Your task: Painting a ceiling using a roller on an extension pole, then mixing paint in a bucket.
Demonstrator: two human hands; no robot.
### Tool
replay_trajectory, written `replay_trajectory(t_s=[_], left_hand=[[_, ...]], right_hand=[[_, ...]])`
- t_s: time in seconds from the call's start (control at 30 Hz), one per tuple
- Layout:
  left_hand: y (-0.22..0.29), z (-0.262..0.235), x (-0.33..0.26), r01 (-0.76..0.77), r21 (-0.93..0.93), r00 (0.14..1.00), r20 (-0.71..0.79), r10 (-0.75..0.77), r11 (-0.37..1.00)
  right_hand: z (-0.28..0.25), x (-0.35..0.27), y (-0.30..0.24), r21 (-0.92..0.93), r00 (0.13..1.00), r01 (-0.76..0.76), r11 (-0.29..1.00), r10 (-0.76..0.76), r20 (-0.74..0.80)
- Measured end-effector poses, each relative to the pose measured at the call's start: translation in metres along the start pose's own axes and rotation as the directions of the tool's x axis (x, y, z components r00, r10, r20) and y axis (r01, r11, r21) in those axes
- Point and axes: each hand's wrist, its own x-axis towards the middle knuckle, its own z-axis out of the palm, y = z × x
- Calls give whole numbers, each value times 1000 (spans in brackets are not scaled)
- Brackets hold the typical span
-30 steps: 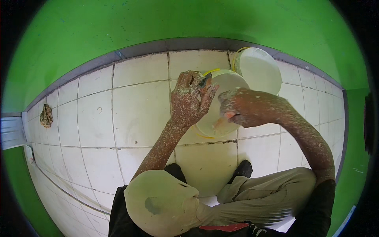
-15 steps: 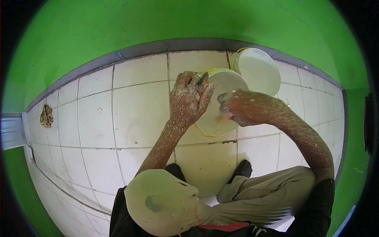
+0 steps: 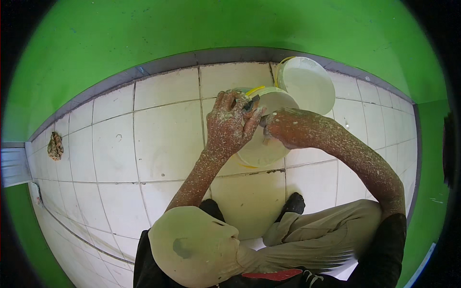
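A small white bucket [image 3: 257, 151] with a yellow rim lies tilted over the tiled floor. My left hand [image 3: 233, 122], speckled with white spatter, is clamped over its top edge. A small dark thing [image 3: 250, 103] shows between that hand's fingers. My right hand [image 3: 287, 127], equally spattered, is curled against the bucket's top just right of the left hand, knuckles nearly touching it. What its fingers hold is hidden. A bigger white bucket [image 3: 307, 84] stands right behind, by the wall.
Pale floor tiles [image 3: 163, 139] run to a grey skirting [image 3: 168, 62] under a green wall [image 3: 192, 29]. A brownish crumpled lump [image 3: 55, 145] lies far left. My knees in beige trousers [image 3: 331, 235] and a dark shoe [image 3: 294, 204] fill the lower frame.
My right hand has slid left to meet the left hand over the small bucket, covering more of its top. The bucket has barely shifted.
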Motion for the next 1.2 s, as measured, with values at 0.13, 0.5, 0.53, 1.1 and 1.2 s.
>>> replay_trajectory(t_s=[0.13, 0.5, 0.53, 1.1, 1.2], left_hand=[[-1, -10, -2, 15, 46, 1000, 25, -16, 999], [-2, -2, -4, 24, 45, 1000, -7, -24, 999], [-7, -3, -5, 20, 54, 1000, -17, -19, 998], [-25, -5, -13, -36, 122, 997, -64, 44, 992], [-24, -2, -14, 49, 47, 997, -69, -45, 998]], right_hand=[[-35, -24, -5, 13, 992, 22, 1000, -20, -124], [-27, -9, -4, 417, 998, -40, 908, 13, 67], [-26, -16, 0, 364, 999, -42, 931, 50, -12], [8, 2, -4, 556, 969, 62, 829, 84, -233], [-6, -11, 2, 474, 974, 31, 880, 79, -211]])
